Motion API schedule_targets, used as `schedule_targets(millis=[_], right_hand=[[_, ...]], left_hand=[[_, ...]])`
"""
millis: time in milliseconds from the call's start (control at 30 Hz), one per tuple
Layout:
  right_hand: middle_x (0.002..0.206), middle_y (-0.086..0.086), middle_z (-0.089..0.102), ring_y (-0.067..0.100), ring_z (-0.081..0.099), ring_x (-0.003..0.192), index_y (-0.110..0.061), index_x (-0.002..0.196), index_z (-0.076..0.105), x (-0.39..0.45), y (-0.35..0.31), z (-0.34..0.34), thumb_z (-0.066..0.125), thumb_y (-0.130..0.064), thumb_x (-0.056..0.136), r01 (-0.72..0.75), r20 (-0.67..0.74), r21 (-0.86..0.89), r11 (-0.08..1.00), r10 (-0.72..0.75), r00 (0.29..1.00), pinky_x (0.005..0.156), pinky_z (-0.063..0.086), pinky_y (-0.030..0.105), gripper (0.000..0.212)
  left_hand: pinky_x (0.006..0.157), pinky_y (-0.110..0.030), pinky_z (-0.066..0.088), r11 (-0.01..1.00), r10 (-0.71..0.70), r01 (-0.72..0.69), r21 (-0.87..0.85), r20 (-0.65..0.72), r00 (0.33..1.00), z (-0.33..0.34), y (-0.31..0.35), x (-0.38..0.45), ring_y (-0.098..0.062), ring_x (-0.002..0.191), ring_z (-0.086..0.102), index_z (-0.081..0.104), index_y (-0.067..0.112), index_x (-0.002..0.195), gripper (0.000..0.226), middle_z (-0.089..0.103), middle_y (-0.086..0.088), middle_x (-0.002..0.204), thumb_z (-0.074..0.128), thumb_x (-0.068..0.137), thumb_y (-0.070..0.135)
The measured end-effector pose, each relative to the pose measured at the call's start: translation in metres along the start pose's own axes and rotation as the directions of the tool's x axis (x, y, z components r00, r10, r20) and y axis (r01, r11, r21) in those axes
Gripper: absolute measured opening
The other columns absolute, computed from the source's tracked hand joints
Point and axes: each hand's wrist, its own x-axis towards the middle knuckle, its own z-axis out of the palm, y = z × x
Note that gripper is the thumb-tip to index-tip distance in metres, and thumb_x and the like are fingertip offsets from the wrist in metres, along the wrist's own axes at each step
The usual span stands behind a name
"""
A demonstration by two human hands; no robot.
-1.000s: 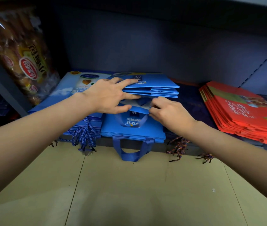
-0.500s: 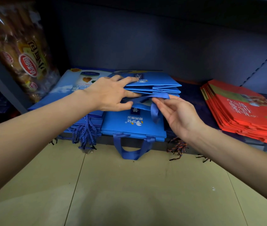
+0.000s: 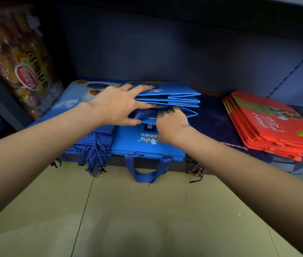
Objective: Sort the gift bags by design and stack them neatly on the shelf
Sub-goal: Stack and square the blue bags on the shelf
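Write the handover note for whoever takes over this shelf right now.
Left hand: fingers spread flat on the upper folded blue bags, lifting or steadying them.
Right hand: curled round the dark blue ribbon handle, working it in under those bags.
Done: red bags stacked at right; light blue printed bags stacked at left.
Left: tuck the handle, square the upper bags onto the SPSE bag pile. One handle loop hangs over the shelf edge.
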Motion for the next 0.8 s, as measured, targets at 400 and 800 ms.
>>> schedule_targets(millis=[400, 800], right_hand=[[0.111, 0.017, 0.062, 0.035, 0.058, 0.097, -0.003, 0.114, 0.062, -0.055, 0.041, 0.024, 0.074, -0.02, 0.074, 0.294, -0.583, 0.098, 0.951, -0.184, 0.791, 0.075, 0.053, 0.04, 0.045], [0.066, 0.004, 0.053, 0.023, 0.052, 0.055, -0.014, 0.072, 0.069, -0.027, 0.029, 0.026, 0.09, -0.021, 0.047, 0.327, -0.528, -0.064, 0.943, -0.31, 0.791, 0.049, 0.034, 0.024, 0.034]], left_hand=[[0.075, -0.033, 0.05, 0.984, 0.104, -0.11, 0.143, 0.049, 0.993, 0.002, -0.006, 0.007, -0.021, 0.128, 0.036, 0.016, 0.049, 0.144, 0.058, 0.001, 0.004, 0.156, 0.032, 0.09, 0.064], [0.072, -0.03, 0.048, 0.971, 0.134, -0.138, 0.197, 0.033, 0.99, 0.002, -0.005, 0.008, -0.021, 0.13, 0.034, 0.017, 0.049, 0.144, 0.055, -0.003, 0.004, 0.157, 0.028, 0.091, 0.063]])
